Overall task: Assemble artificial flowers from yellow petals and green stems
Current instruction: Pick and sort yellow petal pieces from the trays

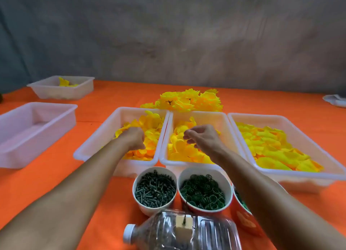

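Note:
Three white trays of loose yellow petals stand side by side. My left hand is knuckles-up in the left tray, its fingers curled down into the petals. My right hand hovers over the middle tray with curled fingers; thumb and forefinger pinch something small and thin that I cannot identify. A pile of finished yellow flowers lies behind the trays. Near me, one cup holds dark green stem pegs and another holds green rings.
The right tray is full of petals. My right forearm partly hides a red cup. A clear plastic bottle lies at the front edge. An empty tray and a farther tray stand at the left on the orange cloth.

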`<action>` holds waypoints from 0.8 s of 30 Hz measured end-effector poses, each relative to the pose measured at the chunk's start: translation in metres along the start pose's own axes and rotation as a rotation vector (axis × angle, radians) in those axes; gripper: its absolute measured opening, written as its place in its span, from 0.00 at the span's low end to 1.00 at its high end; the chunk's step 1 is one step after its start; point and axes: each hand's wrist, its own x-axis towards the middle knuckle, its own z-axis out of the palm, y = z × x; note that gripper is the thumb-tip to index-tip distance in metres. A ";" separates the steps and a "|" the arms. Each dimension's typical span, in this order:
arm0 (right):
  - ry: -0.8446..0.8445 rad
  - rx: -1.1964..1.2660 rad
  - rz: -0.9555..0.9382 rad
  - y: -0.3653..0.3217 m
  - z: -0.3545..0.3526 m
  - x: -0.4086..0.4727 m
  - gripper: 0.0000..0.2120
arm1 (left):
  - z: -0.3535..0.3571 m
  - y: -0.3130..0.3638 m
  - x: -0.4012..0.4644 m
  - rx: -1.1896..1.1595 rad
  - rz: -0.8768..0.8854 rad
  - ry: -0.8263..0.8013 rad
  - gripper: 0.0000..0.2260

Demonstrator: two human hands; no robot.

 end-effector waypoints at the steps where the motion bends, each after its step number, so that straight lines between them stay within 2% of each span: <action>1: -0.011 -0.007 -0.001 0.003 0.002 0.000 0.10 | 0.004 -0.001 0.000 0.025 -0.021 -0.033 0.09; 4: -0.038 -0.035 -0.004 0.010 0.011 0.002 0.10 | 0.013 -0.006 -0.001 0.006 -0.049 -0.035 0.05; 6: -0.048 -0.066 -0.027 0.007 0.022 0.005 0.11 | 0.016 -0.010 0.000 -0.050 -0.064 -0.023 0.08; 11: -0.101 -0.187 -0.167 -0.010 0.048 0.017 0.11 | 0.022 -0.021 0.003 -0.145 -0.056 0.041 0.04; 15: -0.129 -0.304 -0.255 -0.023 0.071 0.032 0.11 | 0.026 -0.019 0.004 -0.146 -0.068 0.068 0.06; 19: -0.192 -0.415 -0.253 -0.023 0.087 0.052 0.09 | 0.029 -0.019 0.006 -0.172 -0.093 0.065 0.07; 24: -0.213 -0.709 -0.263 -0.014 0.109 0.067 0.13 | 0.028 -0.019 0.004 -0.267 -0.097 0.085 0.06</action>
